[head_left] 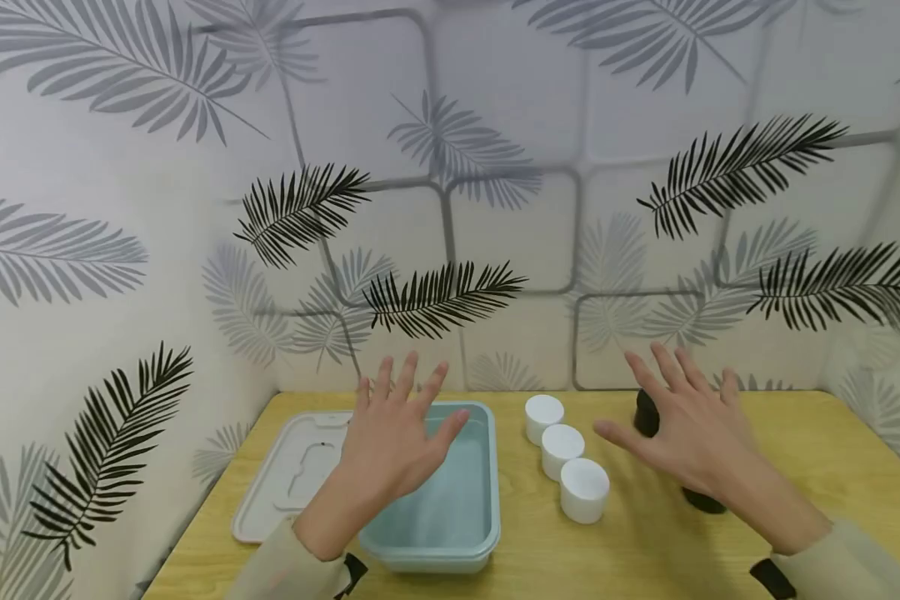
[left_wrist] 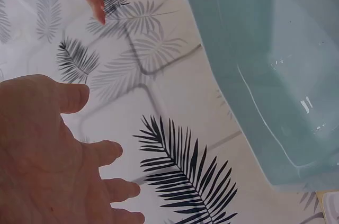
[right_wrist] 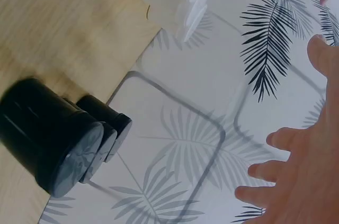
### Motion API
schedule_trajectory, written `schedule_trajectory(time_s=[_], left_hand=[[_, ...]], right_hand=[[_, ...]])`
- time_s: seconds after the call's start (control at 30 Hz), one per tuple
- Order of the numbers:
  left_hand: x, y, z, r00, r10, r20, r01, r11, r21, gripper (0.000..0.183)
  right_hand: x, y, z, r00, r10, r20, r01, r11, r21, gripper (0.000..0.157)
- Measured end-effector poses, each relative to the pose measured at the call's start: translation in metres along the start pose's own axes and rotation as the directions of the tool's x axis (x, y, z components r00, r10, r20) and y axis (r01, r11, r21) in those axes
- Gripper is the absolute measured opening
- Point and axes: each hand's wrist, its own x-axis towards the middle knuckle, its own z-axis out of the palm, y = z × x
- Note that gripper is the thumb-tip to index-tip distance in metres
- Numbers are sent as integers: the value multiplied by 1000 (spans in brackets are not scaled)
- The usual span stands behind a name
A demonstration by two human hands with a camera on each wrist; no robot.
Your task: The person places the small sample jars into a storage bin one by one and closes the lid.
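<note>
My left hand [head_left: 393, 437] hovers with spread fingers over the left side of a light blue plastic tub [head_left: 492, 500], holding nothing. In the left wrist view the tub [left_wrist: 238, 33] shows its smooth inner wall beside the palm. My right hand [head_left: 693, 433] is likewise spread and holds nothing. Below it stand black lidded jars [head_left: 647, 414], mostly covered by the hand in the head view. The right wrist view shows three black jars [right_wrist: 37, 128] in a row. Between tub and right hand, three white lidded jars [head_left: 585, 490] line up.
A pale rectangular lid [head_left: 270, 492] lies flat left of the tub, partly behind the left hand and forearm. Everything stands on a wooden table [head_left: 525, 550]. A wall [head_left: 510, 233] with a leaf pattern rises right behind the table's far edge.
</note>
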Motion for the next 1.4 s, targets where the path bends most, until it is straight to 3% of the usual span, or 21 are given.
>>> schedule_trajectory(time_s=[0.2,0.33,0.57,0.77,0.97,1.07,1.2,1.4], left_hand=[[-22,-6,-10,1000,-8,-16,7,999,-33,77],[-37,-12,-10,999,-3,-48,1,999,-51,77],[-61,-30,3,999,36,-33,-39,995,-93,88],[-78,-44,16,999,-15,50,26,974,-225,107],[-93,-55,33,986,-93,138,139,913,-383,127],[-100,-61,41,973,-134,189,209,858,-469,134],[-104,-71,49,961,-147,233,256,785,-565,135],[-102,-83,57,939,-153,308,316,738,-596,129]], right_hand=[[-19,-6,0,988,-118,-100,122,992,33,113],[-34,-15,4,985,-117,-130,136,980,146,118],[-50,-26,9,1000,-1,-28,11,922,387,117],[-49,-23,22,995,13,103,-65,852,520,102],[-46,-15,43,977,-4,213,-139,746,652,88],[-44,-10,53,963,-7,268,-189,689,700,86],[-40,-4,63,953,-18,303,-226,625,747,85],[-38,-2,69,940,-8,342,-274,582,766,79]])
